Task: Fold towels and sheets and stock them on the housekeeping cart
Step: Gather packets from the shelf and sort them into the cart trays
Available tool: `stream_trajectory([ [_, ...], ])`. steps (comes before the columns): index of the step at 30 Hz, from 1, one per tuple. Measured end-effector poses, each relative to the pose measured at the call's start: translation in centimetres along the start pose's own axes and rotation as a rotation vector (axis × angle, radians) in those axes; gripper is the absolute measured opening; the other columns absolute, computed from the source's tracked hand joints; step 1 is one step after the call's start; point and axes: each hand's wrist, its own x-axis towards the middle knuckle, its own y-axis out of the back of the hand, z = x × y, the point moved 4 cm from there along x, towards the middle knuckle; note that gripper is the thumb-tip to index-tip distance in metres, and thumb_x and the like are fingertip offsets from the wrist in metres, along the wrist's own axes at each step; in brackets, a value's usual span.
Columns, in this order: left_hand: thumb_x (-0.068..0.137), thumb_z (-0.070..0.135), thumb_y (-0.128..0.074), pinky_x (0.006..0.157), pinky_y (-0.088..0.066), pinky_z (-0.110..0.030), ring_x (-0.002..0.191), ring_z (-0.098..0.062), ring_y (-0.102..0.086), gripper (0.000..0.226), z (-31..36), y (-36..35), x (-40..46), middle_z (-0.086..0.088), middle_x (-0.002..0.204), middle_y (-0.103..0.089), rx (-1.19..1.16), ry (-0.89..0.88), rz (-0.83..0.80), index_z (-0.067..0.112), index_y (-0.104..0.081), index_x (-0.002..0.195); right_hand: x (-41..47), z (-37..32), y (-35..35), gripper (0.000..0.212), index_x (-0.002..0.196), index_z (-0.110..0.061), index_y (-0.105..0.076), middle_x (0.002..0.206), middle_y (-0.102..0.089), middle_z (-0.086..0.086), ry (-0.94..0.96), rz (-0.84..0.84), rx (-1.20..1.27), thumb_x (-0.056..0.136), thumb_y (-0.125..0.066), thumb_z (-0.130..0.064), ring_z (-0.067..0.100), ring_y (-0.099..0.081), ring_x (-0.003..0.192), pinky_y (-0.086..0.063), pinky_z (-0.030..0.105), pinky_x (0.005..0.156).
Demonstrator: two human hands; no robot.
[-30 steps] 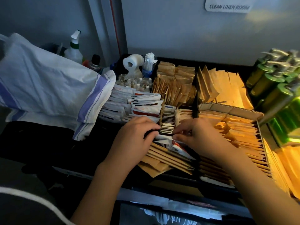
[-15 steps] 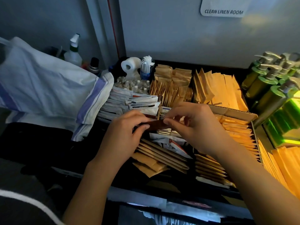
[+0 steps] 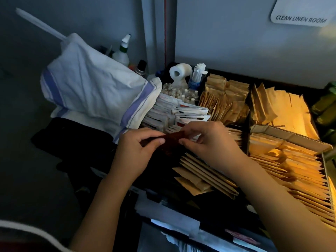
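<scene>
My left hand point(image 3: 136, 153) and my right hand point(image 3: 209, 142) pinch the two ends of a small dark red packet point(image 3: 171, 140) above the top tray of the housekeeping cart point(image 3: 163, 215). The packet hangs over rows of white sachets point(image 3: 183, 115) and brown paper packets point(image 3: 205, 175). A white cloth with blue stripes point(image 3: 96, 95) lies bunched on the cart's left side, touching neither hand.
Cardboard dividers point(image 3: 291, 137) hold more brown packets on the right. A toilet roll point(image 3: 179, 71), a cup of wrapped sticks point(image 3: 197, 75), small bottles point(image 3: 174, 91) and a spray bottle point(image 3: 122, 51) stand at the back. Green pump bottles point(image 3: 325, 108) are at the far right. A wall sign reads CLEAN LINEN ROOM.
Both hands lifted the dark red packet out of the sachet rows and carried it slightly left. The view has shifted left, so the green bottles are now mostly out of frame.
</scene>
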Motion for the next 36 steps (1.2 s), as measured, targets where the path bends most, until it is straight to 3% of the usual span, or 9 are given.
stream_trajectory([
  [2, 0.085, 0.009, -0.081, 0.081, -0.052, -0.013, 0.089, -0.002, -0.072, 0.023, -0.4, 0.1, -0.3, 0.02, 0.093, -0.075, -0.012, 0.041, 0.009, 0.03, -0.081, 0.097, 0.0, -0.2, -0.4, 0.013, 0.099, -0.026, -0.077, 0.084, -0.073, -0.014, 0.008, 0.004, -0.023, 0.087, -0.082, -0.025, 0.002, -0.067, 0.079, -0.056, 0.029, 0.07],
  [6, 0.086, 0.013, -0.082, 0.087, -0.054, -0.02, 0.099, -0.006, -0.071, 0.022, -0.4, 1.0, -0.9, 0.019, 0.099, -0.074, 0.044, 0.047, 0.02, 0.027, -0.081, 0.103, -0.3, -0.9, -0.6, 0.017, 0.104, -0.028, -0.079, 0.083, -0.068, -0.019, 0.061, -0.018, -0.047, 0.089, -0.08, -0.022, -0.001, -0.063, 0.076, -0.052, 0.019, 0.066],
  [10, 0.086, 0.012, -0.081, 0.087, -0.055, -0.024, 0.101, -0.009, -0.071, 0.023, 1.0, 1.9, -1.0, 0.017, 0.1, -0.075, 0.073, -0.04, 0.023, 0.024, -0.08, 0.106, -0.5, -2.3, -0.1, 0.02, 0.109, -0.023, -0.079, 0.09, -0.068, -0.019, 0.128, 0.004, -0.085, 0.09, -0.078, -0.02, -0.005, -0.06, 0.077, -0.047, 0.012, 0.069],
  [17, 0.086, 0.012, -0.081, 0.086, -0.053, -0.024, 0.098, -0.012, -0.071, 0.024, 1.1, 1.8, -1.0, 0.016, 0.098, -0.074, 0.093, -0.077, -0.016, 0.024, -0.08, 0.107, -0.7, -2.7, -1.0, 0.017, 0.103, -0.024, -0.079, 0.085, -0.066, -0.016, 0.128, -0.081, -0.123, 0.087, -0.078, -0.02, -0.001, -0.056, 0.071, -0.045, 0.016, 0.067],
  [23, 0.087, 0.004, -0.079, 0.079, -0.056, -0.032, 0.09, -0.008, -0.07, 0.016, -0.6, -0.1, -1.1, 0.014, 0.092, -0.072, 0.188, -0.13, -0.134, 0.019, -0.08, 0.093, -1.2, -2.3, -5.8, 0.023, 0.112, -0.02, -0.077, 0.092, -0.063, -0.004, 0.141, -0.221, -0.2, 0.089, -0.075, -0.022, 0.011, -0.056, 0.077, -0.05, 0.032, 0.073],
  [25, 0.087, 0.002, -0.077, 0.078, -0.055, -0.034, 0.088, -0.008, -0.069, 0.017, -1.3, 0.0, -1.1, 0.013, 0.091, -0.071, 0.226, -0.121, -0.152, 0.018, -0.078, 0.091, -1.4, -1.7, -5.8, 0.024, 0.11, -0.022, -0.076, 0.092, -0.061, -0.007, 0.105, -0.211, -0.197, 0.087, -0.076, -0.025, 0.007, -0.051, 0.074, -0.051, 0.032, 0.07],
  [30, 0.087, 0.003, -0.076, 0.078, -0.055, -0.031, 0.089, -0.008, -0.069, 0.02, -1.8, 0.8, -1.2, 0.015, 0.092, -0.069, 0.263, -0.128, -0.126, 0.021, -0.075, 0.093, -1.6, -0.9, -4.8, 0.006, 0.091, -0.024, -0.076, 0.085, -0.059, -0.01, 0.077, -0.206, -0.231, 0.088, -0.071, -0.024, 0.012, -0.058, 0.075, -0.053, 0.038, 0.068],
  [32, 0.086, 0.006, -0.079, 0.081, -0.055, -0.029, 0.091, -0.008, -0.069, 0.02, -1.5, 0.4, -1.3, 0.015, 0.095, -0.069, 0.264, -0.152, -0.158, 0.022, -0.077, 0.097, -1.7, -1.0, -5.3, 0.009, 0.089, -0.023, -0.074, 0.086, -0.058, -0.009, 0.082, -0.202, -0.265, 0.091, -0.066, -0.026, 0.015, -0.059, 0.076, -0.052, 0.039, 0.068],
  [36, 0.084, 0.011, -0.082, 0.082, -0.055, -0.038, 0.09, -0.011, -0.064, 0.011, -1.7, -0.5, -1.3, 0.014, 0.091, -0.067, 0.367, -0.112, -0.179, 0.02, -0.082, 0.09, -1.7, -1.1, -6.9, 0.016, 0.093, -0.025, -0.074, 0.091, -0.057, -0.008, 0.071, -0.175, -0.346, 0.096, -0.059, -0.029, 0.019, -0.061, 0.078, -0.05, 0.036, 0.064],
])
